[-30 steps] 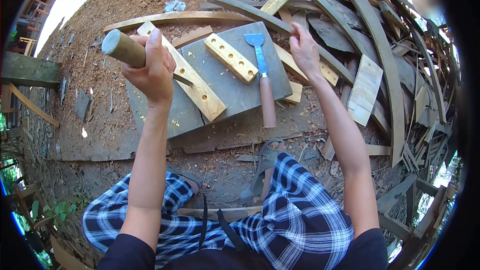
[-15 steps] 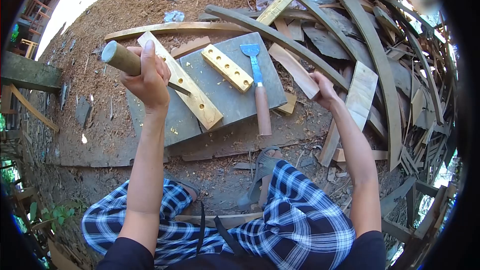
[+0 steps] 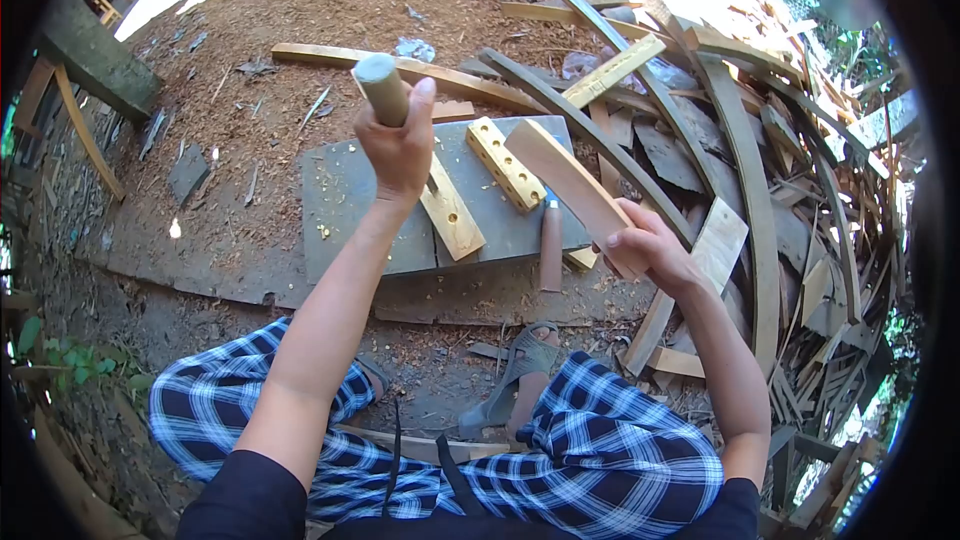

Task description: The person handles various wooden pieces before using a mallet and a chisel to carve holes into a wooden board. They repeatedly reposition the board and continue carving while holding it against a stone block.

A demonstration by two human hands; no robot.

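My left hand (image 3: 397, 155) is wrapped around the thick round handle of a chisel (image 3: 382, 88), held upright. Its blade goes down to a pale wooden bar (image 3: 458, 228) with round holes; my hand hides part of the bar. In my right hand (image 3: 657, 248) is a flat wooden paddle (image 3: 565, 182), tilted up toward the left, above the work surface. Between the two hands lies a shorter yellowish block (image 3: 503, 164) with several round holes. A scraper-like tool (image 3: 551, 248) shows its brown handle, its blue blade mostly covered by the paddle.
A grey slab (image 3: 345, 190) bears the wooden pieces and a few chips. Long curved boards (image 3: 745, 190) and scrap wood pile up on the right. Wood shavings (image 3: 270, 60) cover the ground behind the slab. A concrete beam (image 3: 95, 50) stands at the left.
The paddle has swung up and left, now covering the scraper's blade. My left hand still grips the chisel over the bar. The whole view has shifted, with the slab appearing farther right.
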